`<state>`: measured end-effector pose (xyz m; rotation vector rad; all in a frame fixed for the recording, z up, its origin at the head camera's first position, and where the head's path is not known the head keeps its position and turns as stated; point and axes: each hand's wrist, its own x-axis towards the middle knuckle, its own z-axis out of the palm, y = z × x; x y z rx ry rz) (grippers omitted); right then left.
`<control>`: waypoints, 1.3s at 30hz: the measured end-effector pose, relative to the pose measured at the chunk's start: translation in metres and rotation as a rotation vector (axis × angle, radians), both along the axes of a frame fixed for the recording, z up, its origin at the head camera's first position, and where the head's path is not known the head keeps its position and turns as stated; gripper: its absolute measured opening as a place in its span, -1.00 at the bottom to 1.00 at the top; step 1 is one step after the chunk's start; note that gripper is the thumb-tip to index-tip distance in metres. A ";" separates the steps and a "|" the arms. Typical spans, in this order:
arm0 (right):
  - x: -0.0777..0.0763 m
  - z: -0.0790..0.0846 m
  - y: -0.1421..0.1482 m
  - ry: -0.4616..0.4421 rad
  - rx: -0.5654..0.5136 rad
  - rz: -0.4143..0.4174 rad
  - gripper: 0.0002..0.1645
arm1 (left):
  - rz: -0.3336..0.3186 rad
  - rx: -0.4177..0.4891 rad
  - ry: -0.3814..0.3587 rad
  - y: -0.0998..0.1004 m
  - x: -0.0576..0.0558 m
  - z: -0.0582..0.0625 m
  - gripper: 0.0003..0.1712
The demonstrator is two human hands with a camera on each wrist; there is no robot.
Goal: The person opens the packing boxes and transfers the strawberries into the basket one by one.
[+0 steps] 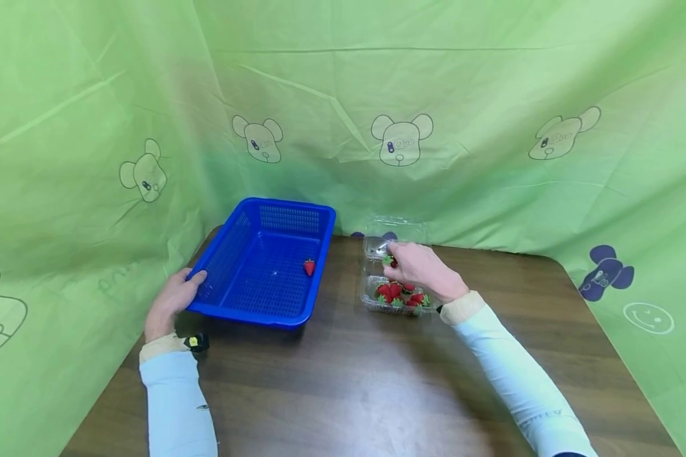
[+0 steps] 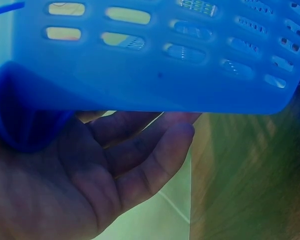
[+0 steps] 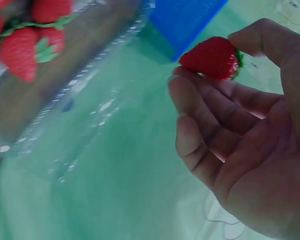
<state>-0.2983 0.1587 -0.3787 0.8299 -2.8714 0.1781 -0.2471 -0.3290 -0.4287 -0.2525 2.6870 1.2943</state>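
Observation:
My left hand (image 1: 178, 293) holds the near left corner of a blue plastic basket (image 1: 263, 319), thumb over the rim. In the left wrist view its curled fingers (image 2: 154, 165) reach beneath the slotted wall. One strawberry (image 1: 309, 267) lies inside near the right wall. My right hand (image 1: 425, 270) is above a clear plastic clamshell box (image 1: 368, 293), whose lid stands open at the back. Between thumb and fingers it pinches a red strawberry (image 3: 212, 58) with a green leafy top, clearly seen in the right wrist view. Several more strawberries (image 1: 397, 292) sit in the box.
The brown wooden table (image 1: 343, 381) runs up to a green curtain (image 1: 463, 76) with bear prints, which encloses the back and both sides. A strip of table separates the basket from the clamshell box.

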 end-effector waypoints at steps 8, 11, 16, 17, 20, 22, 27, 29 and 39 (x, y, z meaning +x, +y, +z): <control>-0.008 0.023 -0.021 0.040 -0.090 0.076 -0.81 | -0.013 -0.025 0.007 0.000 -0.003 0.000 -0.21; -0.012 0.027 -0.029 0.045 -0.097 0.094 -0.80 | -0.011 -0.030 -0.005 0.002 -0.004 -0.001 -0.19; -0.020 0.030 -0.046 0.044 -0.117 0.134 -0.81 | -0.015 -0.018 -0.002 0.002 -0.003 -0.002 -0.19; -0.021 0.030 -0.051 0.037 -0.121 0.154 -0.82 | -0.016 -0.020 -0.006 0.001 -0.001 -0.002 -0.18; -0.026 0.027 -0.070 0.007 -0.133 0.211 -0.80 | -0.009 -0.029 -0.021 -0.005 0.007 -0.003 -0.19; -0.029 0.024 -0.083 -0.023 -0.153 0.242 -0.79 | -0.004 -0.040 -0.035 -0.008 0.011 -0.004 -0.18; -0.033 0.018 -0.106 -0.055 -0.219 0.260 -0.82 | -0.011 -0.039 -0.017 -0.006 0.009 -0.005 -0.15; -0.035 0.015 -0.115 -0.049 -0.217 0.277 -0.83 | -0.013 -0.038 -0.007 -0.004 0.006 -0.005 -0.16; -0.043 0.002 -0.161 -0.080 -0.214 0.307 -0.80 | -0.018 -0.023 -0.001 0.002 0.001 -0.003 -0.20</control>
